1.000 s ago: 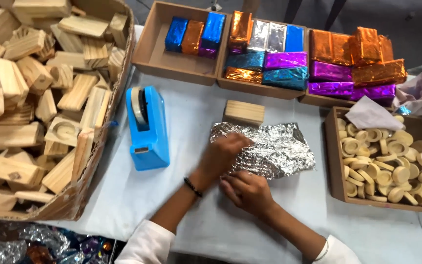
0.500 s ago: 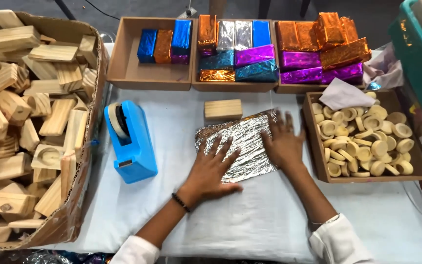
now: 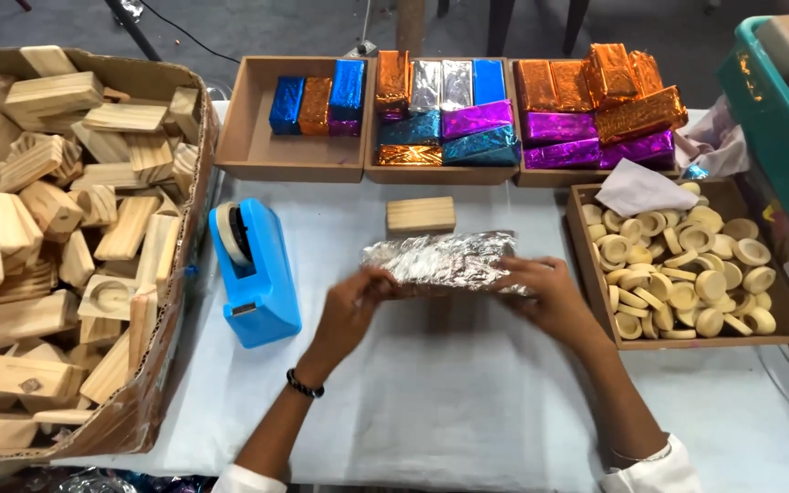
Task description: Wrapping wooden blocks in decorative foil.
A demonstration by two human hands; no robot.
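1. L hand [image 3: 351, 306] & R hand [image 3: 545, 294]: fingers closed on ends of silver foil sheet [image 3: 440, 261], folded, mid white surface [image 3: 468, 402].
2. Bare wooden block [image 3: 421, 215] just behind foil; blue tape dispenser [image 3: 256, 274] to its left.

Bright even overhead light, soft shadows, foil glare, edges w/ slight distortion.

shiny foil-wrapped blocks [image 3: 468, 119] in blue, orange, silver and purple fill three far trays [image 3: 257, 146].
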